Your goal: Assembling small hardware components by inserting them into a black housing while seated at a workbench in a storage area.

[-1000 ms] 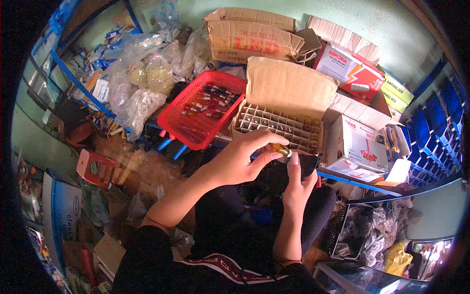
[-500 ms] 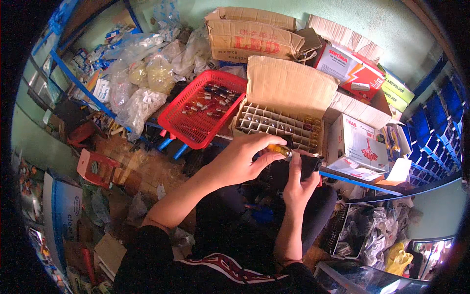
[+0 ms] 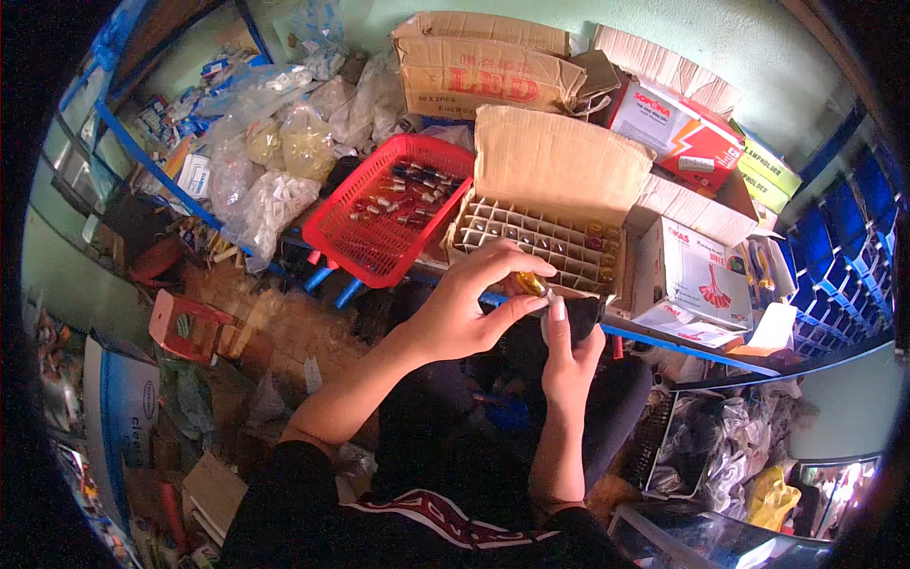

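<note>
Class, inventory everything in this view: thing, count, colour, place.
amber bulb: 1, amber, centre
basket: 1, red, left
loose bulbs: many, mixed colours, in basket
divided carton: 1, brown, right of basket
carton bulbs: several, mixed colours, in cells
large carton: 1, brown, behind divided carton
white box: 1, mostly white, right
printed box: 1, red-white, upper right
green boxes: 2, green, upper right
plastic bags: several, clear, upper left
clutter: uncountable, mixed, left floor
left hand: 1, bare, pinching amber bulb
right hand: 1, bare, at amber bulb
</note>
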`<state>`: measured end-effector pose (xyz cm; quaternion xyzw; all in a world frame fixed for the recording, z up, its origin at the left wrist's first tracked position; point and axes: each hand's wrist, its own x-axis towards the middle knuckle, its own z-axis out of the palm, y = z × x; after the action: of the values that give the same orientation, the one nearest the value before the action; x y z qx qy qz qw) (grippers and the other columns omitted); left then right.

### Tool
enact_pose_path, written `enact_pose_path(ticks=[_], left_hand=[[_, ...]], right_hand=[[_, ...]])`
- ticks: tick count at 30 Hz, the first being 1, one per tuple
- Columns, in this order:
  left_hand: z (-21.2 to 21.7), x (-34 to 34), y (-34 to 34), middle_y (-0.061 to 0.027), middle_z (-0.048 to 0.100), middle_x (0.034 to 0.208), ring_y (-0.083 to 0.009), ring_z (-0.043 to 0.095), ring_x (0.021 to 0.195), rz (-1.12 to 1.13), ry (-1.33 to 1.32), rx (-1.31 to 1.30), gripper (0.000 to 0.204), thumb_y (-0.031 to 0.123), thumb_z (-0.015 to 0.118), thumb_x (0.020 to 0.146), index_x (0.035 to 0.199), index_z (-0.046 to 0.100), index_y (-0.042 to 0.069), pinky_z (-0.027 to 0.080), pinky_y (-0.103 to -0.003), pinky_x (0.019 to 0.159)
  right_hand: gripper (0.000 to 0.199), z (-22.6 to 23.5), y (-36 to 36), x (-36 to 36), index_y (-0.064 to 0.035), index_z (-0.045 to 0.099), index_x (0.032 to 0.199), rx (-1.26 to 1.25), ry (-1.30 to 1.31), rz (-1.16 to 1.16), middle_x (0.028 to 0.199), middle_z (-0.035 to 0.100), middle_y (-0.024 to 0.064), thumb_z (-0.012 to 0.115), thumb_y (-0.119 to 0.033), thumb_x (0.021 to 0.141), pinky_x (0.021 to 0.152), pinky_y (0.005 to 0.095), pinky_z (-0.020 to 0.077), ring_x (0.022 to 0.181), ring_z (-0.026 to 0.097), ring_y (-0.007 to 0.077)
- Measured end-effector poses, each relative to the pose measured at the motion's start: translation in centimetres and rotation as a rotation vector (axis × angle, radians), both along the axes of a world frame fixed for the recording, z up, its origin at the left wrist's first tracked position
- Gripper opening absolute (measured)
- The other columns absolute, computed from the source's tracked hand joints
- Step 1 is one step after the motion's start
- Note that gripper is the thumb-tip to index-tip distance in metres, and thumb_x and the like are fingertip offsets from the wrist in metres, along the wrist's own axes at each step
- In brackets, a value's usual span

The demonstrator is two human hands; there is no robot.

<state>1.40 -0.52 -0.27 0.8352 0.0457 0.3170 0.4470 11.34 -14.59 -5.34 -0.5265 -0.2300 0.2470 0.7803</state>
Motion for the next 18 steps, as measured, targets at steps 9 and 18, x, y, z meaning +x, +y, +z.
enact_pose_path(ticks=[9, 18], left_hand=[[-1.4, 0.2, -1.0, -0.0096, 0.068, 0.123, -0.0175, 0.065, 0.116, -0.048, -0.056, -0.208, 0.041, 0.006, 0.071, 0.1, 0.139, 0.06, 0.0, 0.051, -0.034, 0.104], [-2.1, 0.2, -0.4, -0.0145, 0.07, 0.127, -0.0197, 0.067, 0.118, 0.091, -0.045, 0.105, 0.043, 0.009, 0.073, 0.099, 0.14, 0.061, -0.001, 0.051, -0.035, 0.104]], right_hand=[[0.028, -1.0, 0.3, 0.3, -0.0016, 0.07, 0.119, -0.04, -0.032, 0.086, 0.105, 0.069, 0.0008, 0.06, -0.027, 0.111, 0.083, 0.0247, 0.0475, 0.094, 0.06, 0.0076], [0.037, -0.2, 0.5, 0.0, 0.0013, 0.062, 0.137, 0.093, 0.036, 0.042, 0.136, 0.064, 0.0115, 0.051, -0.022, 0.111, 0.113, 0.0351, 0.0411, 0.127, 0.058, 0.0198]])
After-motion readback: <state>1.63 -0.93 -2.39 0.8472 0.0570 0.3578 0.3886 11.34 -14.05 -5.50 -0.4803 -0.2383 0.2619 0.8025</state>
